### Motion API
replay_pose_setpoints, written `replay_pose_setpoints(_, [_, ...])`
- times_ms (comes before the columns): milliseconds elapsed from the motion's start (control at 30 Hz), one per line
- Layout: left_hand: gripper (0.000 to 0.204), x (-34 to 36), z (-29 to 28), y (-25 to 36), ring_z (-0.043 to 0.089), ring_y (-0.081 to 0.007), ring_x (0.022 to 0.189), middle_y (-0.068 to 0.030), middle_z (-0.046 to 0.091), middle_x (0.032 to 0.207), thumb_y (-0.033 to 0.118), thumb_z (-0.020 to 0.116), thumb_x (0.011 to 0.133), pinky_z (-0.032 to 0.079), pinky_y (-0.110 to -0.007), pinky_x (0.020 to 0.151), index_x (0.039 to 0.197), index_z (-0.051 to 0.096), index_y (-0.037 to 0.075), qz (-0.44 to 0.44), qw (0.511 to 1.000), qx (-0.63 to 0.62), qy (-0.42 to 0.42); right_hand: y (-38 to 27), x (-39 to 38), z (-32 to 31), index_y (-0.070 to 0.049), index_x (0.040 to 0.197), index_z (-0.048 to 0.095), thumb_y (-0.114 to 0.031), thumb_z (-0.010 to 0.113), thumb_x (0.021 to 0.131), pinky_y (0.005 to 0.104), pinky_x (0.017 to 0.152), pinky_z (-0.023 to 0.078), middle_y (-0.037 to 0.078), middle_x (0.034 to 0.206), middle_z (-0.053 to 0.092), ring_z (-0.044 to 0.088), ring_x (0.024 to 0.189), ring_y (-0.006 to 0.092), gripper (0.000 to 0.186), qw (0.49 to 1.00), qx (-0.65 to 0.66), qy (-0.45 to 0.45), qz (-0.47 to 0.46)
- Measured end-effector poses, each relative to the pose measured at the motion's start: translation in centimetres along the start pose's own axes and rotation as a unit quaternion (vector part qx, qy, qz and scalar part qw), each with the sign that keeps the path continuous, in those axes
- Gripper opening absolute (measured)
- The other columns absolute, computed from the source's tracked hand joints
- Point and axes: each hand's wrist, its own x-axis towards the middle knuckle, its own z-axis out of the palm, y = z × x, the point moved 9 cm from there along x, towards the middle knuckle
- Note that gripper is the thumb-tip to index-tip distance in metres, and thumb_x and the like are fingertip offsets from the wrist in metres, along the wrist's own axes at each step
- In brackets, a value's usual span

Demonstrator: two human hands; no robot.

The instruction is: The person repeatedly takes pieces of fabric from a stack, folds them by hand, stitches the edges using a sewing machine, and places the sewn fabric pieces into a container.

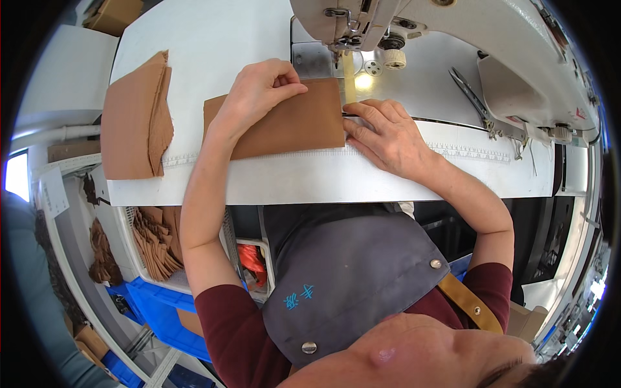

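A flat brown leather-like panel (284, 129) lies on the white sewing table, just in front of the sewing machine's needle area. My left hand (259, 90) rests over its left part, thumb and curled fingers pinched at the far edge. At the panel's right edge, my right hand (391, 136) lies low with fingers stretched out and slightly apart, fingertips touching that edge. The machine head (349, 22) stands above the far side. A pale yellow strip (349, 77) runs from beneath the needle toward the panel.
A stack of brown pieces (136, 123) lies at the table's left. Metal thread snips (472, 97) are right of the needle. A ruler strip (472, 152) runs along the near edge of the table (310, 187). Below left stand a basket of brown pieces (155, 242) and a blue bin (165, 317).
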Motion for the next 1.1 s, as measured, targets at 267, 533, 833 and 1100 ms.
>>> replay_pose_setpoints(267, [0.023, 0.3, 0.0, 0.2, 0.051, -0.0116, 0.063, -0.0028, 0.058, 0.067, 0.022, 0.076, 0.08, 0.043, -0.028, 0.06, 0.08, 0.067, 0.001, -0.011, 1.0, 0.01, -0.002, 0.7, -0.1, -0.5, -0.003, 0.104, 0.068, -0.012, 0.073, 0.075, 0.0351, 0.082, 0.049, 0.008, 0.112, 0.065, 0.061, 0.098, 0.0223, 0.031, 0.999, -0.02, 0.036, -0.008])
replay_pose_setpoints(533, [0.024, 0.3, 0.0, 0.1, 0.057, -0.0154, 0.066, -0.006, 0.063, 0.07, 0.023, 0.076, 0.078, 0.047, -0.03, 0.065, 0.078, 0.067, 0.001, -0.024, 1.0, 0.003, -0.006, 1.3, 0.1, -0.8, -0.003, 0.105, 0.069, -0.008, 0.071, 0.076, 0.0338, 0.079, 0.05, 0.007, 0.11, 0.066, 0.062, 0.093, 0.0219, 0.03, 0.998, -0.045, 0.048, 0.013])
replay_pose_setpoints(833, [0.024, 0.3, 0.0, 0.3, 0.056, -0.0153, 0.065, -0.0056, 0.062, 0.068, 0.024, 0.076, 0.078, 0.047, -0.03, 0.064, 0.077, 0.066, 0.001, -0.024, 1.0, 0.007, -0.007, 1.5, 0.2, -0.5, -0.004, 0.113, 0.066, -0.007, 0.069, 0.076, 0.0344, 0.081, 0.048, 0.006, 0.119, 0.064, 0.06, 0.097, 0.0233, 0.037, 0.998, -0.052, 0.018, 0.022])
replay_pose_setpoints(1100, [0.024, 0.4, 0.0, -0.1, 0.056, -0.0155, 0.065, -0.0057, 0.062, 0.069, 0.023, 0.077, 0.077, 0.047, -0.031, 0.064, 0.076, 0.066, 0.001, -0.029, 1.0, 0.008, -0.011, 1.2, 0.6, -0.2, -0.004, 0.116, 0.065, -0.006, 0.065, 0.075, 0.0339, 0.084, 0.047, 0.005, 0.125, 0.062, 0.059, 0.101, 0.0233, 0.041, 0.999, -0.053, 0.01, 0.003])
